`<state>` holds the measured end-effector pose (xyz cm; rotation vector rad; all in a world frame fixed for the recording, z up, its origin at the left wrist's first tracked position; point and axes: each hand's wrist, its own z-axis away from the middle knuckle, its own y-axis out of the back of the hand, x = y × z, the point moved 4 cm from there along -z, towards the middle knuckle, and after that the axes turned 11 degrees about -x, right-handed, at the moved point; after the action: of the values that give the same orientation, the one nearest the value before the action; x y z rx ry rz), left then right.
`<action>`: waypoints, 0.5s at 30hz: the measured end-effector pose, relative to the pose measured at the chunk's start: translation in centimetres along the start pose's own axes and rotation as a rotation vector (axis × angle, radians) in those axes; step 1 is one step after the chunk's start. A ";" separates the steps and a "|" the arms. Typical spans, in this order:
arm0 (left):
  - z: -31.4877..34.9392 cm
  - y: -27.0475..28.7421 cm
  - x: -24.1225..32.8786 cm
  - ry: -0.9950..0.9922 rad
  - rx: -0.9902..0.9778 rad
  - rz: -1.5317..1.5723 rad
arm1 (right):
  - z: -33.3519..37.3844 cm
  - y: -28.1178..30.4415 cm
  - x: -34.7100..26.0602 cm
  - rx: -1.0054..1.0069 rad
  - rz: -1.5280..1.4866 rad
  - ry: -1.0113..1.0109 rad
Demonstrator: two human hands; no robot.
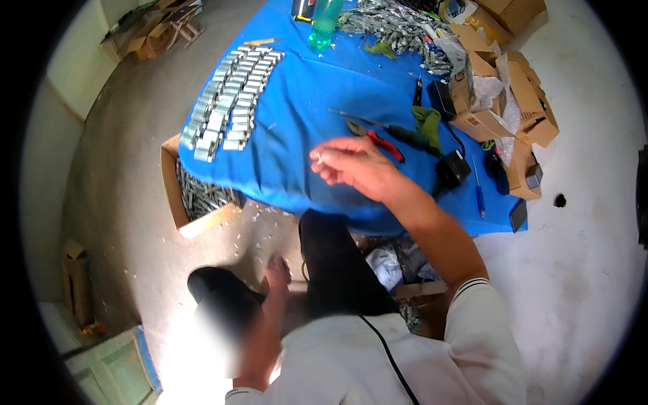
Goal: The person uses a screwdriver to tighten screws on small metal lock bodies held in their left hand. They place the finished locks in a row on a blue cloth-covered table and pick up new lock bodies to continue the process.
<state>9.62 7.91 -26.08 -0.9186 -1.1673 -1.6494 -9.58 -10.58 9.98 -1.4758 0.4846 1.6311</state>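
The right hand (354, 169) is raised over the near edge of a blue cloth (304, 115) spread on the floor, its fingers curled inward with the thumb and fingertips pinched on a tiny pale metal piece (318, 157), too small to make out in shape. The left hand (277, 273) hangs low by the knee, just beside a dark trouser leg, blurred; whether its fingers grip anything cannot be told

The cloth is smooth and slightly creased. On its left part lie neat rows of small shiny metal clips (233, 94), rectangular and grey, packed side by side in long strips. At the far edge sits a loose, tangled heap of silvery metal parts (395, 27), and next to it a translucent green plastic bottle (324, 23) stands upright. Near the hand rest red-handled pliers (378, 138), with a crumpled green rag (426, 128) just beyond them and a black boxy adapter (451, 169) with a cord

An open cardboard box (177, 196) sits against the cloth's left edge, filled with a jumble of thin grey metal pieces. On the right, several brown cardboard cartons (503, 101) stand open, holding crinkled clear plastic bags. The floor is rough grey concrete, dotted with metal scraps
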 end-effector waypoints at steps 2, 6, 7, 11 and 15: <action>2.3 1.1 7.2 0.408 -0.027 0.920 | 4.4 -2.5 1.4 0.015 -0.056 0.009; 6.3 2.5 9.8 0.411 -0.173 1.064 | 9.1 -7.5 4.6 0.062 0.071 0.013; 7.3 3.0 10.5 0.394 -0.207 1.103 | 9.9 -8.6 5.5 0.078 0.109 0.021; 11.0 3.3 15.8 0.270 -0.382 1.223 | 12.8 -12.3 8.9 0.112 0.132 0.125; 13.1 2.1 20.5 0.149 -0.599 1.272 | 15.2 -13.6 11.0 0.156 0.158 0.129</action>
<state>5.76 15.07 -3.04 -1.4358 0.1634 -0.9087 -7.23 12.22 6.56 -1.4617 0.8005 1.5851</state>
